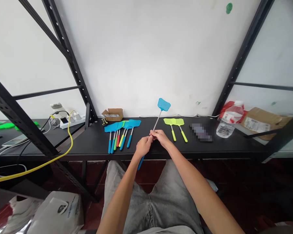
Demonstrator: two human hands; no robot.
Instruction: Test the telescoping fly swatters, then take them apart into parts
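Note:
Both my hands are closed on one blue fly swatter [164, 104], held tilted over the front edge of the black table [88, 143]. My left hand [144, 145] grips it lower down, by the blue handle that hangs past the edge. My right hand [160, 137] pinches the metal rod just above, touching the left. To the left lies a row of several fly swatters [129, 139], mostly blue, with green, red and yellow handles among them. Two yellow-green fly swatters [173, 135] lie to the right of my hands.
A small open cardboard box [113, 114] stands at the back left. On the right are a blurred-out flat object [201, 132], a water bottle [230, 120] and a brown package [257, 123]. A yellow cable [69, 136] crosses the left side near a power strip [74, 122]. Black metal posts frame the table.

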